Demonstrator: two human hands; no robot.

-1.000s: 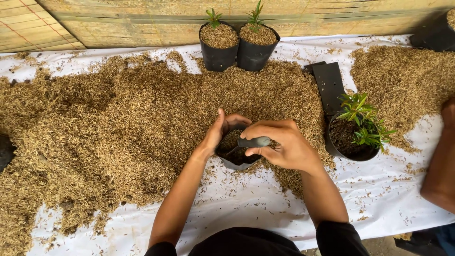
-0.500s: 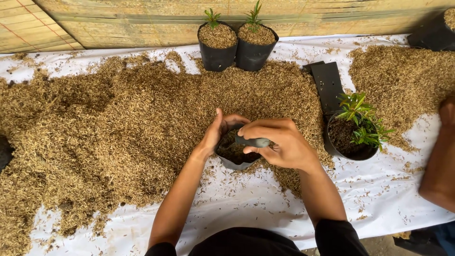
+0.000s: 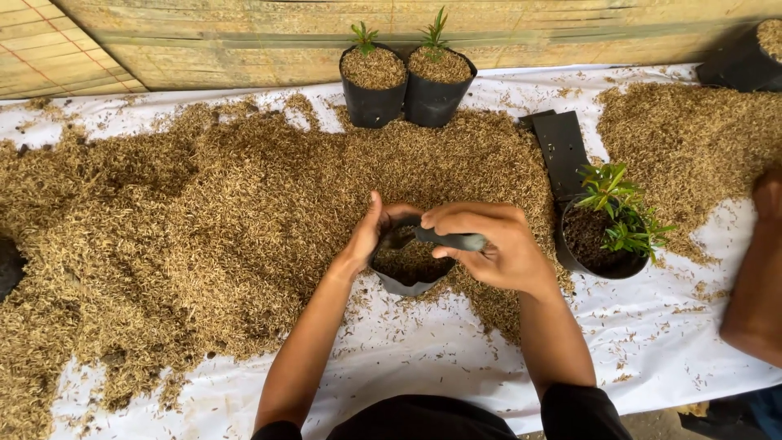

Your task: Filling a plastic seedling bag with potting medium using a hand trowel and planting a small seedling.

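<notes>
A small black bag (image 3: 410, 265) is held at the near edge of the husk heap (image 3: 244, 236), in the middle of the white sheet (image 3: 407, 350). The bag is partly filled with husk, and its mouth is kept open. Its left rim is gripped by the left hand (image 3: 368, 236), with the thumb up and the fingers curled over the edge. Its right rim is pinched by the right hand (image 3: 489, 244); the black plastic is folded between the thumb and the bent fingers. Both hands are closed on the bag and are close together, only the opening of the bag lies between them.

Just to the right of the right hand, a pot (image 3: 599, 248) with dark soil and a green plant (image 3: 623, 212) is seen on the sheet. Behind it, flat black bags (image 3: 562, 151) are laid near the heap. At the far edge, two filled bags (image 3: 403, 85) with small seedlings are standing side by side, touching each other. A second husk heap (image 3: 692, 138) is spread at the right. At the right border, an arm (image 3: 753, 285) of another person is visible. A bamboo wall (image 3: 244, 41) is behind everything.
</notes>
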